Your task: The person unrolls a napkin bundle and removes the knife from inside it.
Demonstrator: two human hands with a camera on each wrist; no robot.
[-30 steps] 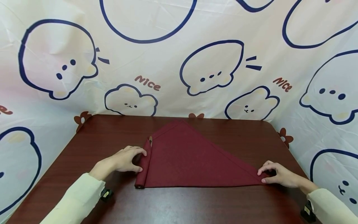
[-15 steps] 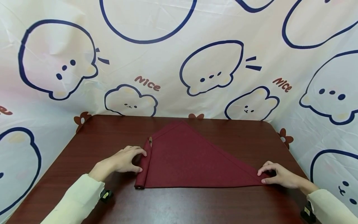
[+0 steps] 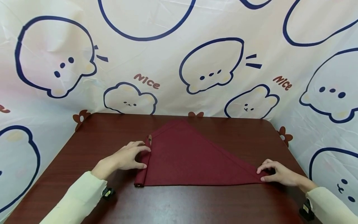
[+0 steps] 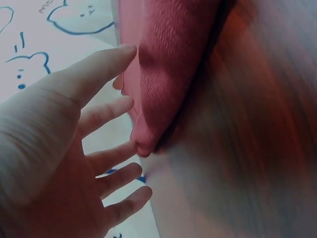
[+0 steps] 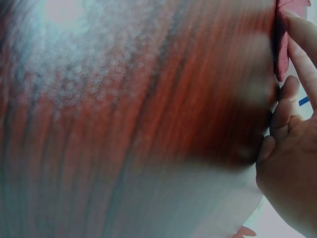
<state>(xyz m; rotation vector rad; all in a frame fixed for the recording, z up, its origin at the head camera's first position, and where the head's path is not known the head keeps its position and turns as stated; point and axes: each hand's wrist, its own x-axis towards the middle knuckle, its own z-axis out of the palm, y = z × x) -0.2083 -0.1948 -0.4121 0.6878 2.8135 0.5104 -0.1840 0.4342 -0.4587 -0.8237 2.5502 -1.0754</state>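
A dark red cloth lies on the table as a broad triangle, its point at the back and a long corner to the right. Its left side is wound into a narrow roll, with a small tan patch showing at the far end. My left hand rests its fingertips and thumb on the roll; in the left wrist view its fingers are spread and fairly straight. At the right corner, my right hand pinches the cloth tip between thumb and fingers. The right wrist view catches only a sliver of that corner.
The brown wooden table carries the cloth. Behind and at both sides hangs a pale curtain with blue cartoon outlines, meeting the table's far edge. Each wrist wears a small black camera, such as the left one.
My left hand has slid slightly away and to the right along the roll. The head view has tilted a little; the right hand keeps its place on the corner.
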